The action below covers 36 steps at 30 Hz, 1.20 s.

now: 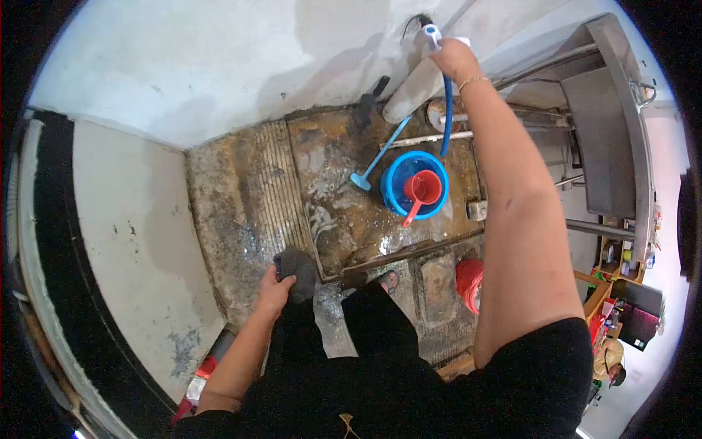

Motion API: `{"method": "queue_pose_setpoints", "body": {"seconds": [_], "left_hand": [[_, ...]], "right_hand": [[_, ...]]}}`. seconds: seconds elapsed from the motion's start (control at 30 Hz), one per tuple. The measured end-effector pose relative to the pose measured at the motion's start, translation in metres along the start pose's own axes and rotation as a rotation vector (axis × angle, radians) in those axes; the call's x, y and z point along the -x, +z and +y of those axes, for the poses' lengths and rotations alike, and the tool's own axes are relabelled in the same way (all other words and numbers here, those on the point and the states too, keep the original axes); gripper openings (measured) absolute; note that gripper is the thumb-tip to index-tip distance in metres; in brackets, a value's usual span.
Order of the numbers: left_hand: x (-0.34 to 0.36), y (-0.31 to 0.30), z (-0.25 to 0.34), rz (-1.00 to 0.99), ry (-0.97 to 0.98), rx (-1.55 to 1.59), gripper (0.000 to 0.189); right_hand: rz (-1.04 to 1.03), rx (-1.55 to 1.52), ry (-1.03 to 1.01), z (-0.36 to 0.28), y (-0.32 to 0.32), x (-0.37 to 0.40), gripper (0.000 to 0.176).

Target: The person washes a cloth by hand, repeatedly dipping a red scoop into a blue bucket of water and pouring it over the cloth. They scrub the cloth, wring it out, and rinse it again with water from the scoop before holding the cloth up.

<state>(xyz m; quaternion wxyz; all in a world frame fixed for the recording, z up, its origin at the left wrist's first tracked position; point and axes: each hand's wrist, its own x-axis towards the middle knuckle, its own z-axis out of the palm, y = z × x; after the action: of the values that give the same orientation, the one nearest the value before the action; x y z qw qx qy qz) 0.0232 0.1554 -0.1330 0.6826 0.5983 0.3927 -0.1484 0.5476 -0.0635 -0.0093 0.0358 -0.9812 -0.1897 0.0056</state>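
Note:
My right hand (455, 60) is raised at the wall, its fingers closed on a white tap (431, 34). A blue hose (447, 117) hangs down from there toward a blue bucket (391, 192) on the wet floor. Inside the bucket sits a red dipper (424, 188), its handle over the rim. Low at the left, my left hand (276, 290) grips a dark grey cloth (297, 273) above the floor, near my leg. A light blue stick with a flat end (360, 181) leans left of the bucket.
A steel sink (599, 124) with pipe legs stands at the right. Near my right arm is a red bucket (469, 284). A raised ledge (409, 256) edges the wet floor area. Another person (608, 360) is far off at the lower right.

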Motion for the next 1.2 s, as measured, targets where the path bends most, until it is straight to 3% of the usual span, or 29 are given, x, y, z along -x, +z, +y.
{"method": "queue_pose_setpoints", "body": {"seconds": [0.07, 0.17, 0.23, 0.33, 0.4, 0.43, 0.53, 0.6, 0.67, 0.8, 0.87, 0.97, 1.07, 1.1, 1.13, 1.17, 1.2], "left_hand": [[-0.011, 0.010, -0.022, -0.058, -0.020, 0.185, 0.036], [-0.018, 0.028, -0.047, -0.077, 0.083, 0.092, 0.041], [-0.018, 0.038, -0.048, -0.082, 0.034, 0.068, 0.042], [-0.028, 0.050, -0.060, -0.095, -0.022, 0.109, 0.043], [-0.037, 0.057, -0.068, -0.107, -0.033, 0.171, 0.044], [-0.042, 0.060, -0.071, -0.089, -0.078, 0.160, 0.041], [-0.060, 0.075, -0.075, -0.061, -0.106, 0.122, 0.036], [-0.071, 0.087, -0.071, -0.051, -0.089, 0.095, 0.034], [-0.081, 0.100, -0.058, -0.066, 0.008, -0.090, 0.031], [-0.110, 0.118, -0.060, -0.004, 0.053, -0.166, 0.034], [-0.138, 0.118, -0.082, -0.075, -0.036, 0.116, 0.032], [-0.172, 0.121, -0.086, -0.060, -0.021, 0.249, 0.030], [-0.198, 0.123, -0.079, -0.046, -0.013, 0.153, 0.030], [-0.206, 0.120, -0.080, -0.049, -0.008, 0.111, 0.030], [-0.217, 0.110, -0.083, -0.122, 0.049, -0.064, 0.030], [-0.218, 0.102, -0.076, -0.122, 0.054, -0.066, 0.030], [-0.211, 0.093, -0.060, -0.191, 0.091, -0.188, 0.030]], "right_hand": [[0.132, -0.009, 0.014, -0.001, -0.002, -0.004, 0.032], [0.162, 0.059, -0.091, 0.000, -0.008, -0.007, 0.030], [0.236, 0.132, -0.188, 0.017, -0.004, -0.013, 0.029], [0.319, -0.021, -0.230, 0.025, -0.021, -0.010, 0.028], [0.096, -0.251, 0.089, 0.020, -0.049, 0.002, 0.036], [0.090, -0.251, 0.091, 0.021, -0.053, 0.004, 0.036], [0.226, -0.270, 0.089, 0.027, -0.057, 0.003, 0.042], [0.395, -0.014, 0.080, 0.026, -0.055, -0.001, 0.044], [0.445, -0.038, 0.054, 0.027, -0.049, 0.000, 0.045], [0.624, -0.134, 0.068, 0.030, -0.024, 0.007, 0.042], [0.685, -0.205, 0.127, 0.027, -0.010, 0.020, 0.041], [0.825, -0.438, 0.009, 0.017, 0.020, 0.069, 0.041], [0.404, -0.651, 0.120, 0.009, 0.103, 0.137, 0.028], [0.320, -1.080, 0.030, 0.006, 0.159, 0.148, 0.026], [0.039, -1.025, 0.144, -0.001, 0.196, 0.163, 0.027], [-0.251, -1.161, 0.304, -0.012, 0.230, 0.178, 0.030], [-0.430, -1.157, 0.427, -0.014, 0.276, 0.183, 0.037]]}}
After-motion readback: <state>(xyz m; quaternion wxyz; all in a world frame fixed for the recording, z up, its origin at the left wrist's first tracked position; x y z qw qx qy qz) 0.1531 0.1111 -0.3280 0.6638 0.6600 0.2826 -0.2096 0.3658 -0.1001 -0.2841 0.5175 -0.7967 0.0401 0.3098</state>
